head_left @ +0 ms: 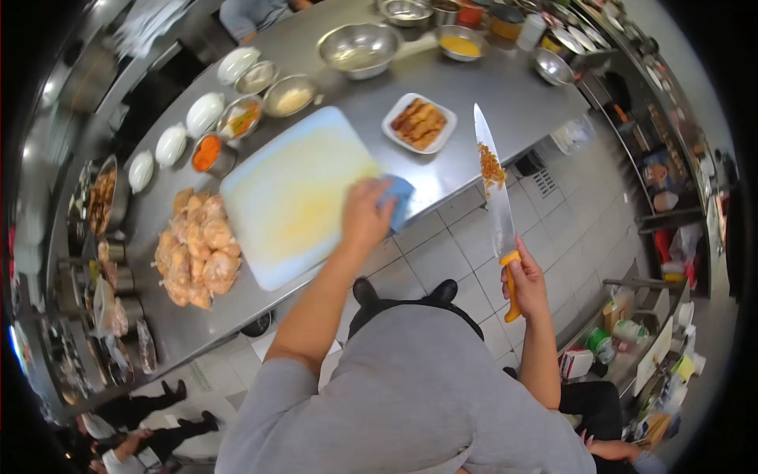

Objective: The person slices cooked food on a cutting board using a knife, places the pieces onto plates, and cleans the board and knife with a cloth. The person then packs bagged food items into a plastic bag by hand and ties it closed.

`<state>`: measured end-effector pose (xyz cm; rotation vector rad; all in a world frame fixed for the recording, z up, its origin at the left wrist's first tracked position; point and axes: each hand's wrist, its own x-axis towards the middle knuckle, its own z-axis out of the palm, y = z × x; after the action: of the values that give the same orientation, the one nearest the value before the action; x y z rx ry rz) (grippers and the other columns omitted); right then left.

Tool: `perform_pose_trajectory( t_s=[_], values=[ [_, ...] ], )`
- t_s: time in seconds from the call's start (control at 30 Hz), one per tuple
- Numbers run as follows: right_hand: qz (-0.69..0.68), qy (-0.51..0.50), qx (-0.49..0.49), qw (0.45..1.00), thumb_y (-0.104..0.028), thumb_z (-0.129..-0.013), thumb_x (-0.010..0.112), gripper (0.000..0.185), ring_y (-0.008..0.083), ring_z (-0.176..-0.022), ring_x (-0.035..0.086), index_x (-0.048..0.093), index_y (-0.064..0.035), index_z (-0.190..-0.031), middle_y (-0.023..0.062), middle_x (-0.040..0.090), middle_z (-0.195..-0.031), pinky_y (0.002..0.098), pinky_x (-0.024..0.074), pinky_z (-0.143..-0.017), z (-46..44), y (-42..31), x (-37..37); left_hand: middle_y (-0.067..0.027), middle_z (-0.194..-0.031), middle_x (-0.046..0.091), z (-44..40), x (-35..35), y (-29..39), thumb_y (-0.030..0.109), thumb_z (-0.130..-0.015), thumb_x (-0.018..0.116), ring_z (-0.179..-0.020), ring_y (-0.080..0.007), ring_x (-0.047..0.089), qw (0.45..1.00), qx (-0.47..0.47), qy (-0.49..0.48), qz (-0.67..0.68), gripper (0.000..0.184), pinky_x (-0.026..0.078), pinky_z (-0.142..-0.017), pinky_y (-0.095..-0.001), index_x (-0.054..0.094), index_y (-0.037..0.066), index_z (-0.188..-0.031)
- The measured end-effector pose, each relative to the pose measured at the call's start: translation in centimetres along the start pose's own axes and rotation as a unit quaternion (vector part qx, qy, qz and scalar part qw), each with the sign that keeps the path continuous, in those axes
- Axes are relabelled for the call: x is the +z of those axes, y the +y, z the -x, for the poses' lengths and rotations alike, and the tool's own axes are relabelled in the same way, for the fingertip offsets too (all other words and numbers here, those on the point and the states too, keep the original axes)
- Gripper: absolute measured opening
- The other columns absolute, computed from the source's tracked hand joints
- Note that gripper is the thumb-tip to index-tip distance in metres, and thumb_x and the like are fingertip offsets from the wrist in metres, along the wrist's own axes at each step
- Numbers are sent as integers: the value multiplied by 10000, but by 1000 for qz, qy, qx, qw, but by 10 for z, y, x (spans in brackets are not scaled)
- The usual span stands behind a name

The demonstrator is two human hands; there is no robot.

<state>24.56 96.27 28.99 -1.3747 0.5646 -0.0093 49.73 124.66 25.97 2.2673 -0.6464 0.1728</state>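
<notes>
My left hand is closed on a blue cloth at the right edge of a white cutting board, whose surface has yellowish stains. My right hand grips the yellow handle of a large knife, blade pointing up and away from me, past the counter's front edge. Brown chopped bits cling to the blade. Near the cloth, a white square dish holds browned slices. Left of the board lies a bag of pale, round pieces.
Along the back of the steel counter stand metal bowls, a bowl of yellow liquid and a container of orange food. Shelves line the right side. Other people stand at lower left, lower right and beyond the counter.
</notes>
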Motion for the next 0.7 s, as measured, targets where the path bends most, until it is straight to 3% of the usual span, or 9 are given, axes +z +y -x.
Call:
perform_pose_trajectory(
  t_s=[0.1,0.13,0.2,0.27,0.33,0.47,0.57,0.63,0.7],
  values=[
    [-23,22,-4,999,-282,-1092,588,616,102,-537,523,350,-173,-1649,43,592,-798,243,470,-492,8,6,-61,-147,-1189,696,-49,31,3,224,-904,718,-1096,-356,620,981,11,-26,-191,297,509,-962,-487,760,111,-1176],
    [-28,33,-5,999,-282,-1092,588,616,102,-537,523,350,-173,-1649,43,592,-798,243,470,-492,10,8,-81,-147,-1189,696,-52,48,6,224,-904,718,-1096,-356,620,981,21,-32,-188,297,509,-962,-487,760,111,-1176],
    [-38,47,23,998,-214,-1090,587,582,94,-546,533,388,-174,-1635,25,603,-805,243,471,-501,13,13,-118,-131,-1190,698,-54,82,16,199,-871,706,-1093,-343,618,922,111,-157,-336,241,524,-918,-493,760,111,-1089],
    [-28,56,21,998,-207,-1092,580,580,95,-545,536,383,-178,-1637,26,604,-807,246,475,-504,13,16,-155,-121,-1180,693,-41,99,34,152,-839,689,-1081,-351,614,928,109,-174,-312,203,529,-885,-491,747,107,-1029],
    [-18,63,27,997,-199,-1094,572,579,96,-545,539,378,-183,-1639,27,605,-809,249,478,-506,17,16,-185,-85,-1149,654,-18,106,44,165,-815,685,-1081,-342,589,932,125,-122,-318,207,511,-841,-501,732,131,-1014],
    [-59,71,44,995,-207,-1105,540,589,111,-558,548,331,-186,-1656,45,610,-828,261,498,-520,7,14,-245,-135,-1209,637,5,120,59,136,-810,697,-1130,-383,579,935,71,-134,-321,317,509,-876,-535,729,114,-1125],
    [-64,97,61,991,-222,-1112,526,585,113,-557,543,323,-189,-1660,45,606,-826,264,494,-527,-16,2,-283,-190,-1190,635,4,133,75,97,-867,701,-1041,-422,597,947,66,-120,-289,228,502,-888,-523,720,53,-1090],
    [-54,116,46,991,-255,-1115,527,587,114,-563,535,321,-194,-1661,45,602,-828,266,489,-534,-45,-12,-310,-209,-1263,589,-5,149,75,92,-882,697,-1129,-434,551,965,-18,-61,-255,300,477,-935,-558,689,55,-1180],
    [-66,142,36,987,-249,-1111,538,587,115,-562,535,332,-203,-1658,42,597,-828,267,488,-535,-80,-29,-335,-225,-1277,571,-15,178,94,82,-884,702,-1131,-444,537,968,-18,-30,-250,305,465,-949,-555,680,50,-1187]
  ],
)
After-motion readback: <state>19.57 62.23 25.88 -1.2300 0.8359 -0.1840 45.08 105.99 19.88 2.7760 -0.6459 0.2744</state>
